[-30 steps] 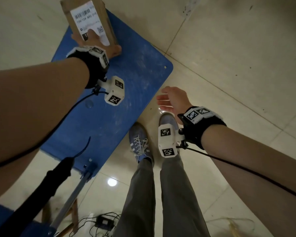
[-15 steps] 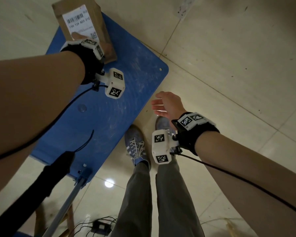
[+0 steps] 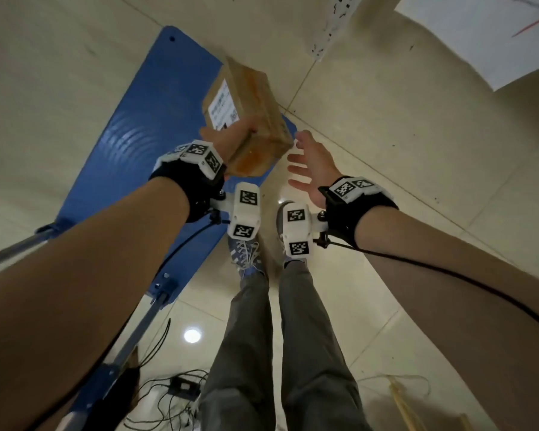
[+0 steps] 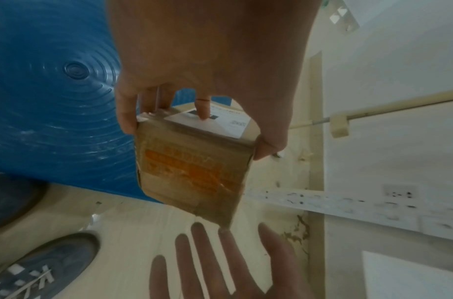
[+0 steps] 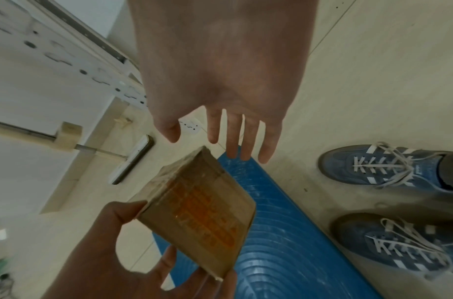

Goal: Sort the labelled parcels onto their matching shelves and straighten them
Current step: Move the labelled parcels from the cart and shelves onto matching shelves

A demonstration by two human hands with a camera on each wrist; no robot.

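A brown cardboard parcel point(image 3: 249, 119) with a white barcode label and orange print on its end is held in the air above the blue cart deck point(image 3: 131, 144). My left hand point(image 3: 231, 141) grips it from the near end, thumb on one side and fingers on the label side; the left wrist view shows that grip on the parcel point(image 4: 192, 165). My right hand point(image 3: 311, 163) hovers just right of the parcel, fingers spread and straight, holding nothing. In the right wrist view the parcel point(image 5: 202, 214) lies below the right hand's fingertips point(image 5: 246, 145), a small gap apart.
The blue cart deck point(image 5: 284, 263) sits on a pale tiled floor with its metal handle point(image 3: 131, 337) at lower left. My shoes point(image 3: 246, 253) stand beside the deck. A white perforated shelf upright point(image 3: 330, 23) and a white sheet point(image 3: 492, 32) lie ahead. Cables point(image 3: 175, 396) trail behind my feet.
My left hand has lifted the parcel off the cart deck and swung it right, turning it end-on. My right hand has risen toward the parcel with fingers spread.
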